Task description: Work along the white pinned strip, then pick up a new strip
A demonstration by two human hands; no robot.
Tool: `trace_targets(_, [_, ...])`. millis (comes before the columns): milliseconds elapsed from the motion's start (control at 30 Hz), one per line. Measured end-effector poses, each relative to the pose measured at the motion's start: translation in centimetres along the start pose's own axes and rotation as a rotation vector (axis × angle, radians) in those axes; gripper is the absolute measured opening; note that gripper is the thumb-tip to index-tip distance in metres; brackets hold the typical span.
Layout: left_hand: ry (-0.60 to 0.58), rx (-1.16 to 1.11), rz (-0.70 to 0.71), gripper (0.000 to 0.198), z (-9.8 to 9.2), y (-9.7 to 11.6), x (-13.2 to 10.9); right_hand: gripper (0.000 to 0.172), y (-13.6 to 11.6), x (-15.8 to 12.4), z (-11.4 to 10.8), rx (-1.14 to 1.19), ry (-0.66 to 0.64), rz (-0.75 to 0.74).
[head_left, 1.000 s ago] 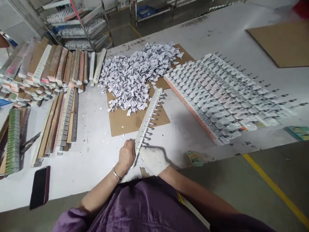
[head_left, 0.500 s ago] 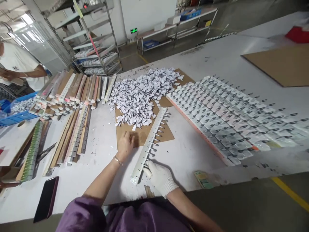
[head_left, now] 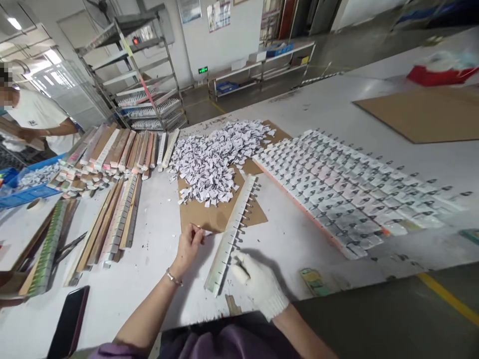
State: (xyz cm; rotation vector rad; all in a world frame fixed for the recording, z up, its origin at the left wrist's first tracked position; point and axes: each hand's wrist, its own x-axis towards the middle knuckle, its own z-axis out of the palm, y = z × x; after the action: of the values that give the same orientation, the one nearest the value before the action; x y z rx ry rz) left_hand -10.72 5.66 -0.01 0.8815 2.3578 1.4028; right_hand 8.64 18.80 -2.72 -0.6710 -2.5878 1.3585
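Observation:
A long white strip (head_left: 232, 232) with several small dark-tipped pieces along its right edge lies slanted on the white table (head_left: 149, 269), its far end on a brown cardboard sheet (head_left: 209, 215). My right hand (head_left: 258, 284), in a white knit glove, is closed beside the strip's near end, touching its right edge. My bare left hand (head_left: 189, 244), with a bracelet on the wrist, pinches a small white paper slip at the cardboard's near edge. A heap of folded white paper slips (head_left: 217, 157) covers the far part of the cardboard.
Rows of finished strips (head_left: 348, 184) lie to the right. Stacked wooden and white bars (head_left: 108, 149) sit at the left, with scissors (head_left: 69, 245) and a dark phone (head_left: 69, 323) nearer. A metal rack (head_left: 145, 94) stands behind. Another person in white (head_left: 35, 122) works at far left.
My left hand let go of the strip's near end, reached to the cardboard and now pinches a paper slip. My right hand stayed by the strip. The camera tilted up.

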Motion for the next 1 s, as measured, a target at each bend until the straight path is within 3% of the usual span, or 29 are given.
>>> trace_targets(100, [-0.117, -0.416, -0.140, 0.031, -0.6, 2.5, -4.5, 0.042, -2.5, 0.9, -0.6, 0.074, -0.050, -0.102])
trace_targets(200, [-0.093, -0.516, -0.179, 0.032, -0.7, 4.0, -7.3, 0.025, -4.8, 1.5, -0.4, 0.034, -0.176, -0.181])
trace_targets(333, [-0.083, -0.476, -0.214, 0.028, -0.5, 4.1, -8.8, 0.027, -5.6, 0.7, 0.3, -0.212, -0.218, -0.221])
trace_targets(500, [-0.018, -0.666, -0.357, 0.025, 0.7, 4.1, -9.6, 0.023, -4.8, -1.1, 0.6, -0.436, -0.110, -0.316])
trace_targets(600, [-0.079, -0.618, -0.323, 0.024, 0.6, 4.5, -10.2, 0.031, -4.4, -1.7, 0.1, -0.362, -0.070, -0.354])
trace_targets(700, [-0.144, -0.443, -0.203, 0.025, 0.1, 4.8, -11.0, 0.033, -4.3, -2.2, -0.4, -0.301, -0.094, -0.367])
trace_targets(900, [-0.089, -0.091, 0.031, 0.024, 0.2, 5.0, -12.3, 0.035, -4.4, -3.4, -0.9, -0.341, -0.126, -0.346])
trace_targets(1000, [-0.139, -0.123, 0.000, 0.025, 0.4, 5.2, -12.6, 0.034, -4.6, -3.9, -1.6, -0.294, -0.150, -0.330])
